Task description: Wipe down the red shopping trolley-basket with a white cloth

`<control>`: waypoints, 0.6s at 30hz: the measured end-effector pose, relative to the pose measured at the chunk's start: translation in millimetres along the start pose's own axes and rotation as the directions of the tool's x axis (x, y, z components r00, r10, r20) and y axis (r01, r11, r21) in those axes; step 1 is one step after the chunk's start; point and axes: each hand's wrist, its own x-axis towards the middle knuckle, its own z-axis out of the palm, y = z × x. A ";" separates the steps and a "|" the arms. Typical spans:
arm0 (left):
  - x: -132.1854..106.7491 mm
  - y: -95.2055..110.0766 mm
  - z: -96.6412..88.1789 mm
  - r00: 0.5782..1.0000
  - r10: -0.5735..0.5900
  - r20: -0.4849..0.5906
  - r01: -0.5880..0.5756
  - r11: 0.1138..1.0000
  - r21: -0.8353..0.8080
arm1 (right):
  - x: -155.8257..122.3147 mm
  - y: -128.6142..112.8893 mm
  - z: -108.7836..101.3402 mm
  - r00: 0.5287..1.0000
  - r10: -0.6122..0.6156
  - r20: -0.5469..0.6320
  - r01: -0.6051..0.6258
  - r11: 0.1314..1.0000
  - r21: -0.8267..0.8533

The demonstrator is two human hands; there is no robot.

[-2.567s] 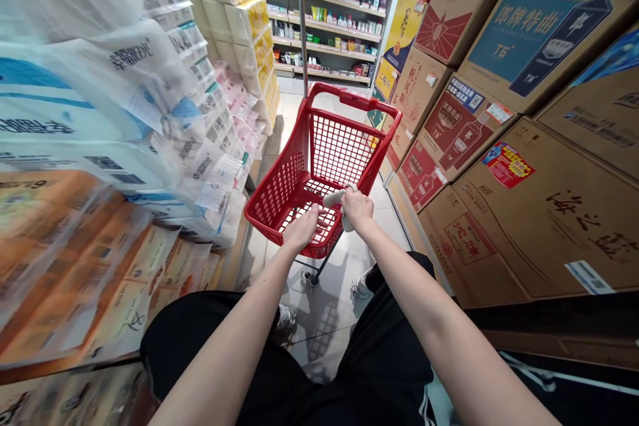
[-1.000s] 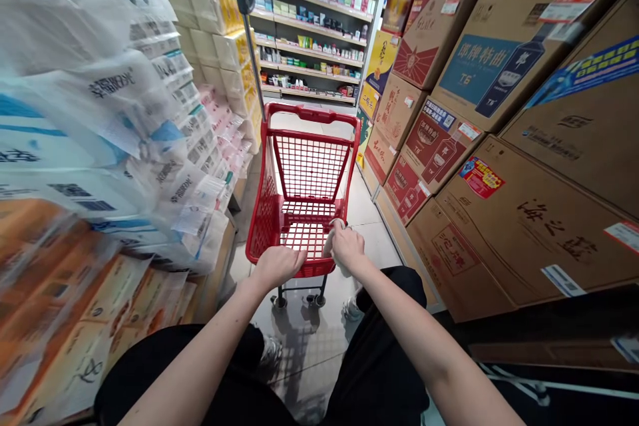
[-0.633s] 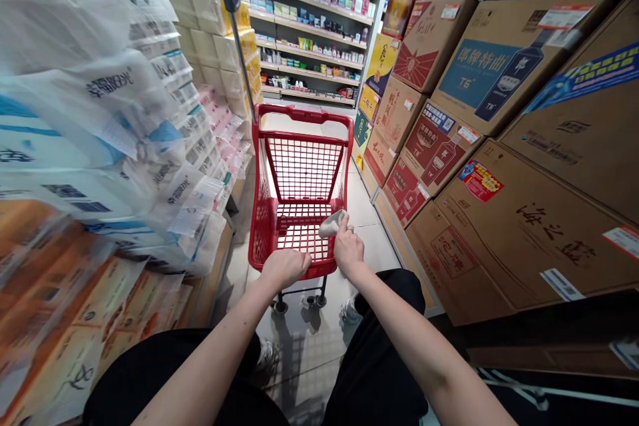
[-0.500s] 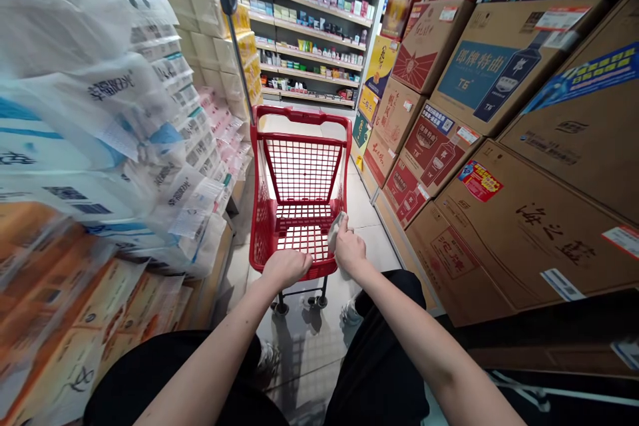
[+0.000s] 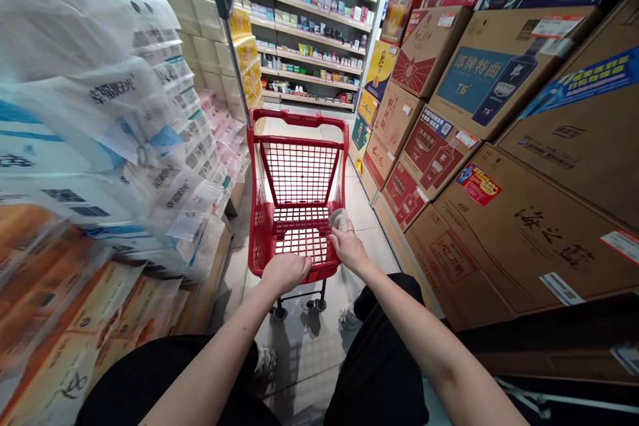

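Observation:
A red plastic shopping cart [image 5: 254,213] with grid walls stands upright in front of my knees. My left hand [image 5: 287,271] is closed over its near rim, left of the middle. At the cart's near right corner my right hand [image 5: 348,245] is closed on a pale grey cloth [image 5: 339,219], which lies bunched at the right rim under my fingers. Part of the cloth is hidden by the fingers. The bare mesh floor of the cart shows between the two hands.
Wrapped tissue packs [image 5: 150,133] are stacked close on the left. Cardboard cartons [image 5: 479,213] rise along the right. Behind the cart stand shelves [image 5: 309,33] of small boxes and bottles. A dark-gripped pole [image 5: 232,46] rises from the cart's far left corner.
My right hand has shifted the cloth slightly along the rim, and the cloth now shows more to the upper left of the fingers. The left hand keeps its grip on the near rim.

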 end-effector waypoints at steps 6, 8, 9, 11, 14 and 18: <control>-8.1 -1.9 0.6 1.000 -0.002 -0.012 0.002 1.000 0.006 | 8.0 -2.5 22.2 0.987 0.138 -0.086 -0.139 0.990 0.002; -9.0 -1.2 -1.0 1.000 -0.008 0.000 0.008 1.000 -0.004 | 21.0 -3.1 20.9 0.976 0.206 -0.070 -0.206 0.978 0.007; -8.8 -0.3 -2.1 1.000 -0.010 0.005 0.010 1.000 -0.013 | 27.9 -3.2 19.7 0.971 0.235 -0.054 -0.234 0.972 0.011; -7.3 2.6 -4.6 1.000 -0.020 0.012 0.020 0.999 -0.028 | 39.6 -3.7 17.1 0.962 0.274 -0.017 -0.273 0.962 0.009; -2.7 8.3 -8.8 0.994 -0.112 0.012 0.112 0.992 -0.058 | 43.9 -7.0 16.2 0.953 0.303 -0.016 -0.303 0.953 -0.014; 5.1 12.7 -14.2 0.975 -0.220 0.027 0.222 0.967 -0.128 | 21.6 -15.4 23.7 0.933 0.352 -0.075 -0.356 0.933 -0.050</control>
